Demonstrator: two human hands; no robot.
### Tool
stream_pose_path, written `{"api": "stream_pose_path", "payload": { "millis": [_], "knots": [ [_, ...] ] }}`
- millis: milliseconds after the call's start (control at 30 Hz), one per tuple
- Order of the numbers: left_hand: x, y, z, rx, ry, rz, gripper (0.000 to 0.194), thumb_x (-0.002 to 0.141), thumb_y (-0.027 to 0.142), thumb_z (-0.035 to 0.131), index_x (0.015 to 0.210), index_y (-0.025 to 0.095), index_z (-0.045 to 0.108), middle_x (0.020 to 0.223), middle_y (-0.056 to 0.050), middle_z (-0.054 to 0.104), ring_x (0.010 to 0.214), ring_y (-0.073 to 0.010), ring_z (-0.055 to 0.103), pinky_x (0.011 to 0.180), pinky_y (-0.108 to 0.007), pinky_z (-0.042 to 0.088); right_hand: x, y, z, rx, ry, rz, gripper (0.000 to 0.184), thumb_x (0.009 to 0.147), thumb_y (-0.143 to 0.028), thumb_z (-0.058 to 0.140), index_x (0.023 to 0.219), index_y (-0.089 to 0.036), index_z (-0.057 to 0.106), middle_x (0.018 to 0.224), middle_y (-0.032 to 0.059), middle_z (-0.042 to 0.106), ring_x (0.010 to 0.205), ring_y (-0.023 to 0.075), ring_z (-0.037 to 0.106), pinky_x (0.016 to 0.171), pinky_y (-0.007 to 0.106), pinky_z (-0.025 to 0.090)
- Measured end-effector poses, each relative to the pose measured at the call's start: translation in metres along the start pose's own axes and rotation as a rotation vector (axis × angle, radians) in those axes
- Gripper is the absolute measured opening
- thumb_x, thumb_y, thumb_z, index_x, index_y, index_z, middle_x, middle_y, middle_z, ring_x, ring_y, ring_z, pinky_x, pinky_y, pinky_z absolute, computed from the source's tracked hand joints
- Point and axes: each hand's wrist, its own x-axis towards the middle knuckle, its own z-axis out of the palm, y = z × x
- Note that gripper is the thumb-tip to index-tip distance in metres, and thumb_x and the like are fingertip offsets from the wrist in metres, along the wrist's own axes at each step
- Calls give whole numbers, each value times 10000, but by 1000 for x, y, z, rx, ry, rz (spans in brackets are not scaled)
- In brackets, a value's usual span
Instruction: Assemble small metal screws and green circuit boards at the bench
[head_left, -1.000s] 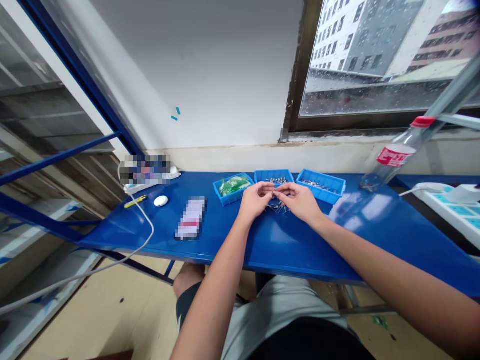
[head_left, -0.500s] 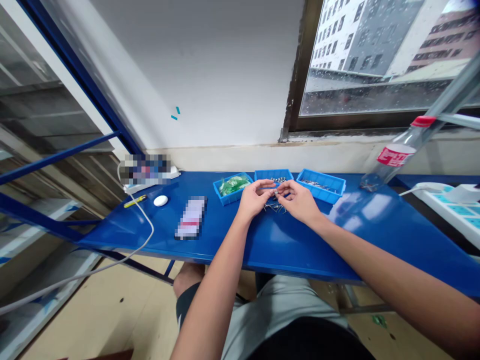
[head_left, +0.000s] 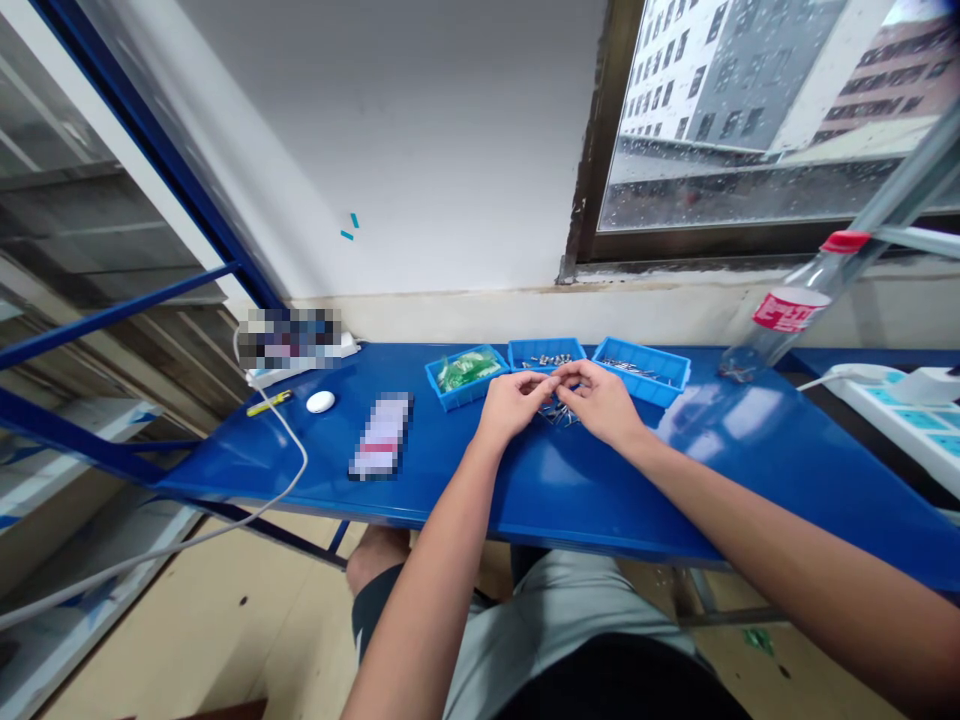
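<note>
My left hand [head_left: 517, 402] and my right hand [head_left: 592, 398] meet at the fingertips over the blue table [head_left: 577, 490]. Both are closed in a pinch, and whatever lies between the fingers is hidden or too small to name. Just under the fingers lies a pile of thin metal screw-like pieces [head_left: 559, 413], partly covered by the hands. Behind them stands a blue bin [head_left: 545, 343] with small metal parts [head_left: 551, 360]. The right-hand blue bin [head_left: 652, 388] contains long thin metal pieces [head_left: 630, 368].
A third blue bin [head_left: 450, 402] at left contains green plastic packets [head_left: 466, 370]. Further left lie a phone [head_left: 381, 437], a white oval object [head_left: 321, 402] and a yellow cutter [head_left: 268, 403]. A clear bottle [head_left: 787, 308] and a power strip [head_left: 915, 410] are at right.
My left hand has come slightly lower, and its fingers have drawn closer to those of the right hand. The small light piece glimpsed between the fingertips is now hidden.
</note>
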Motion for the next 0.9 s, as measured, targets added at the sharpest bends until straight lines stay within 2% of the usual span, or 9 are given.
{"api": "stream_pose_path", "payload": {
  "millis": [167, 267, 433, 633, 900],
  "knots": [
    [3, -7, 1, -80, 33, -28, 252, 867, 271, 723, 1079, 161, 803, 930, -89, 816, 793, -226, 776, 774, -349, 639, 1, 4, 0, -69, 0, -82, 157, 880, -306, 657, 985, -231, 746, 1057, 73, 739, 959, 238, 718, 825, 386, 626],
    [5, -10, 2, -92, 55, -29, 234, 838, 178, 716, 1054, 159, 803, 962, -97, 817, 849, -230, 786, 838, -372, 644, 1, 6, 0, -39, 7, -34, 181, 920, -354, 646, 1010, -231, 744, 1044, 75, 758, 915, 240, 733, 823, 405, 629],
    [7, -13, 3, -136, 68, -22, 183, 812, 216, 784, 984, 156, 790, 957, -102, 816, 893, -239, 790, 876, -385, 643, 2, 5, 1, 35, 12, 25, 267, 873, -426, 740, 1024, -207, 722, 974, 85, 770, 889, 242, 737, 789, 387, 632],
    [7, -11, 1, -258, 54, -47, 357, 818, 160, 773, 1167, 152, 699, 1054, -122, 807, 950, -235, 788, 902, -385, 630, 2, 5, 3, 116, 29, 41, 341, 800, -461, 811, 981, -197, 692, 958, 94, 747, 899, 234, 717, 848, 409, 630],
    [9, -9, -2, -340, 74, -56, 304, 778, 195, 831, 1041, 112, 703, 1015, -151, 801, 921, -228, 782, 883, -370, 620, 5, 8, 2, 201, 48, 47, 400, 767, -470, 841, 993, -196, 658, 972, 97, 727, 924, 234, 708, 849, 396, 623]
  ]
}}
